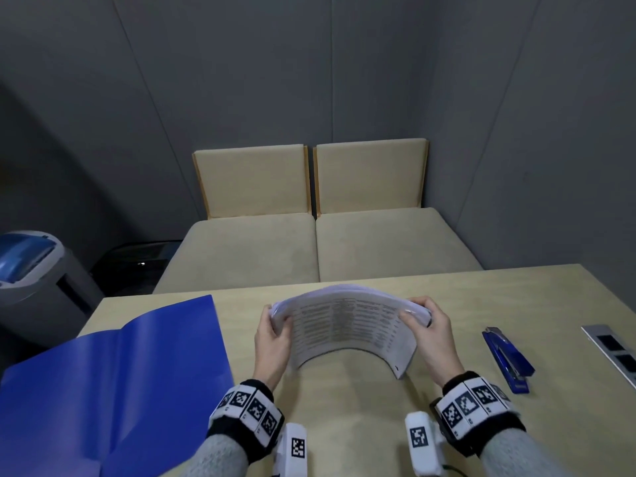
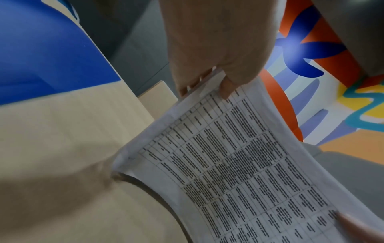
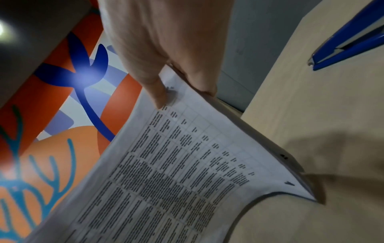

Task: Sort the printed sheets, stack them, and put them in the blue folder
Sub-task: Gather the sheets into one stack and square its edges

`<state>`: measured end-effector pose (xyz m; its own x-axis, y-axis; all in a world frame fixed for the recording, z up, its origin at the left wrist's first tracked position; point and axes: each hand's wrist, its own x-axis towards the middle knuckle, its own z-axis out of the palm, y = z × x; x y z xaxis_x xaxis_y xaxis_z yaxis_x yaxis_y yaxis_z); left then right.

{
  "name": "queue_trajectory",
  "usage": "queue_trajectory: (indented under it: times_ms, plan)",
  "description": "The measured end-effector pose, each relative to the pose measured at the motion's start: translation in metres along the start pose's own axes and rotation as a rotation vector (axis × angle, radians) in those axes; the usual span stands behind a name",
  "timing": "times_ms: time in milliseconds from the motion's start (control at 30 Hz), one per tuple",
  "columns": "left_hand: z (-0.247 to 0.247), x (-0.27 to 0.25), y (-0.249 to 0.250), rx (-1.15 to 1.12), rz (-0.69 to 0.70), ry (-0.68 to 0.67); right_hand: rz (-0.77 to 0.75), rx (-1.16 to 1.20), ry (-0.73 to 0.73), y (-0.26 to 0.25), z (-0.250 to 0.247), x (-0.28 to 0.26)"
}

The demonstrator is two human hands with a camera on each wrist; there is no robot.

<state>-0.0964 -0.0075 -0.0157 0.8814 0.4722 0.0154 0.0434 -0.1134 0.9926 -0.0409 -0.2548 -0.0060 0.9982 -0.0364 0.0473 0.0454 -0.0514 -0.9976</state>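
— So, what are the fingers doing?

— Both hands pinch the stack of printed sheets (image 1: 347,325) at its short ends. The left hand (image 1: 273,333) has its thumb on the printed face and its fingers behind the left edge; the left wrist view shows that thumb pressed on the top sheet. The right hand (image 1: 435,335) mirrors it on the right edge, thumb on top, fingers curled under.

— And the stack itself?

— It is bowed upward between the hands, arched like a bridge, with its near corners touching or almost touching the table (image 1: 464,356). Its long axis runs left to right, from one hand to the other. The edges look roughly, not perfectly, flush.

— Where does the folder lie from there?

— The blue folder (image 1: 113,383) lies open flat on the table, to the left of the stack, just beside the left hand. So the left hand is the nearer one; I'd judge the stack has to travel leftward, led by that hand.

— Anything in the folder already?

— Nothing that I can see; both blue leaves show bare. Its near part runs out of view, though.

— What else is about?

— A blue stapler (image 1: 507,359) sits to the right of the right hand, apart from the sheets. Left of the table stands a grey bin (image 1: 38,270) with a blue lid.
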Motion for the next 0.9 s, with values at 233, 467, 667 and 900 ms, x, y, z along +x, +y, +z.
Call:
queue_trajectory:
  times_ms: [233,467,667,900]
  plan:
    - [-0.005,-0.006,-0.005,-0.025,-0.03,0.013,-0.138,-0.343,-0.001,0.003,-0.006,-0.016]
    - [0.016,0.013,0.021,-0.037,-0.072,0.277,-0.516,-0.885,-0.051,0.006,-0.004,-0.014]
    - [0.014,0.026,0.007,0.003,-0.061,0.263,-0.502,-0.976,-0.088,0.015,-0.009,-0.011]
    - [0.009,0.034,0.005,0.28,0.104,0.149,-0.515,-1.116,0.02,0.014,-0.005,-0.004]
